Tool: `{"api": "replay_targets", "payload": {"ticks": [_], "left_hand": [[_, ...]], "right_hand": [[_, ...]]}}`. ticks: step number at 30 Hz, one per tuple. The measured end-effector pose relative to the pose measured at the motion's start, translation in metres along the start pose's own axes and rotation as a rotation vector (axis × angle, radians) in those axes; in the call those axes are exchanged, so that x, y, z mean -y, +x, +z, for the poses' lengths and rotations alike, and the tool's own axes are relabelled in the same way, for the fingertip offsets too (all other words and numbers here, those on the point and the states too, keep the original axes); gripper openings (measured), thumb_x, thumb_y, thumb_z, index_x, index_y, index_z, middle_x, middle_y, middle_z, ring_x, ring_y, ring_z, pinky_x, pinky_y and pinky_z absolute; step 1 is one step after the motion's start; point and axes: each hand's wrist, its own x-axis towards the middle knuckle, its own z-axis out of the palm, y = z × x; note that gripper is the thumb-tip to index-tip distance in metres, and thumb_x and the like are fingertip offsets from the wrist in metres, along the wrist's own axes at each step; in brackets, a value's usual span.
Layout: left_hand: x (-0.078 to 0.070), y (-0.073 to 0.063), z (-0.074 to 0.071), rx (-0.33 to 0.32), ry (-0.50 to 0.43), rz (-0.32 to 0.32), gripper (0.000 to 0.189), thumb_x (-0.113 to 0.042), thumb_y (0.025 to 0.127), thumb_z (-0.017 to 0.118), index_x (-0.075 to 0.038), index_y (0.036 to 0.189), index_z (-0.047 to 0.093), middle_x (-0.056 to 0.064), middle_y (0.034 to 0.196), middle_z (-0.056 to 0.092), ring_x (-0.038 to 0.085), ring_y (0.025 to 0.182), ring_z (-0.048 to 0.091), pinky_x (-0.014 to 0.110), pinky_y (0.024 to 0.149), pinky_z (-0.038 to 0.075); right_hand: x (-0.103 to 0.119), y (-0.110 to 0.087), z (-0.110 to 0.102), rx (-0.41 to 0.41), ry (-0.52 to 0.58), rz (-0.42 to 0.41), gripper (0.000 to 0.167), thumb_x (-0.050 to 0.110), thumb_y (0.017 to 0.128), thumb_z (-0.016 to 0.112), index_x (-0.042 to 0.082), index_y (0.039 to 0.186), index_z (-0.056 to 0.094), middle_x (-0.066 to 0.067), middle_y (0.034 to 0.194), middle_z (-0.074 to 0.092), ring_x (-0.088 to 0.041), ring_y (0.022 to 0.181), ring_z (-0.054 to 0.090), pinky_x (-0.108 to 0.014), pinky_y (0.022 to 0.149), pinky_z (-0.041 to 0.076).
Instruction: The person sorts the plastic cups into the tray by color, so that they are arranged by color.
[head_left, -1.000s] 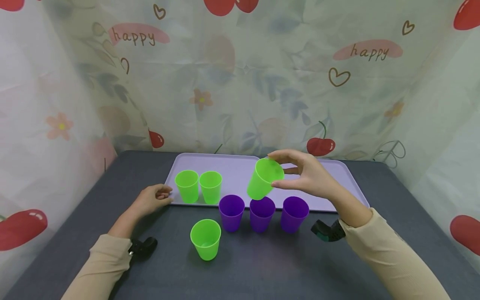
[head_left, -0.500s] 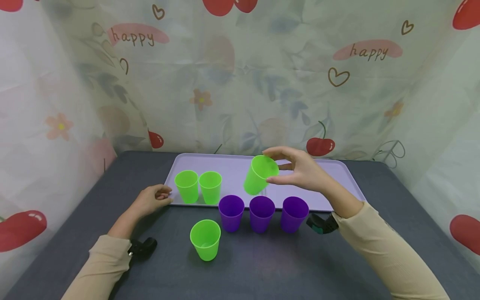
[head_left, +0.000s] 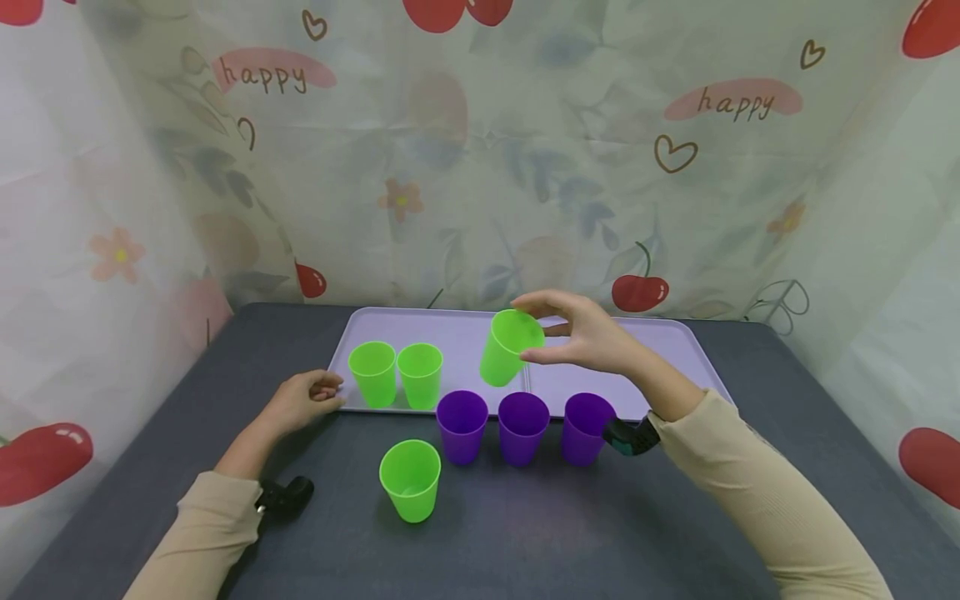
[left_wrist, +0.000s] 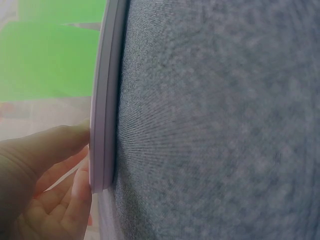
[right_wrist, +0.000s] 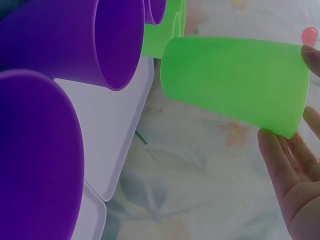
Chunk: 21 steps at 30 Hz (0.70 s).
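Observation:
My right hand (head_left: 581,332) holds a green plastic cup (head_left: 501,358) by its rim, thumb on the near side and fingers on the far side. The cup hangs tilted above the left lilac tray (head_left: 465,325), near the seam with the right tray. In the right wrist view the held cup (right_wrist: 230,85) shows its side and base. My left hand (head_left: 302,400), its fingers bent, grips the left tray's front left corner; the left wrist view shows thumb and fingertips at the tray rim (left_wrist: 103,115). Two green cups, one left (head_left: 373,375) and one right (head_left: 421,377), stand upright on that tray.
Three purple cups, left (head_left: 461,433), middle (head_left: 521,437) and right (head_left: 581,433), stand in a row before the trays. Another green cup (head_left: 410,483) stands nearer on the dark table (head_left: 525,542). The right tray (head_left: 630,383) adjoins the left one. A patterned cloth (head_left: 480,192) hangs behind.
My right hand has carried the green cup leftward and slightly up and away, from above the middle purple cup to over the left tray. The left hand has stayed at the tray corner.

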Motion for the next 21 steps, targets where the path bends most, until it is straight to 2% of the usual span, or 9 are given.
{"api": "replay_targets", "payload": {"ticks": [21], "left_hand": [[0.004,0.002,0.0,0.005,-0.004,0.003,0.039,-0.016,0.088,0.062,0.008,0.119,0.055,0.027,0.118,0.06,0.034,0.106,0.059,0.046,0.091,0.049]], "right_hand": [[-0.01,0.026,0.011,0.084,-0.025,0.0,0.057,0.014,0.075,0.076,0.009,0.127,0.054,-0.01,0.124,0.059,-0.025,0.111,0.057,-0.04,0.09,0.052]]}}
